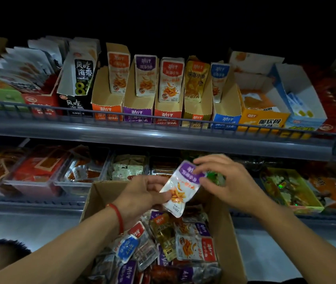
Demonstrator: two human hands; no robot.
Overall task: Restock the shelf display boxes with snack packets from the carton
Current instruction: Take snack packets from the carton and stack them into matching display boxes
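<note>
Clearly, 1 purple-topped packet (180, 186) is pinched above the carton (227, 232) by the left hand (142, 194) low down and the right hand (222, 179) at top; light, limp and slick, it is probably best gripped by its sealed edges.

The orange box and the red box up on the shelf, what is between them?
In the head view, a purple box with one purple-topped packet standing inside.

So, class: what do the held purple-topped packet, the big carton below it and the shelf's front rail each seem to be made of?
Purple-topped packet: glossy plastic film, probably; it shines and crinkles.
Carton: plain brown cardboard, matte, with folded flaps.
Front rail: likely grey painted metal wire; thin bars, slight sheen.
</note>
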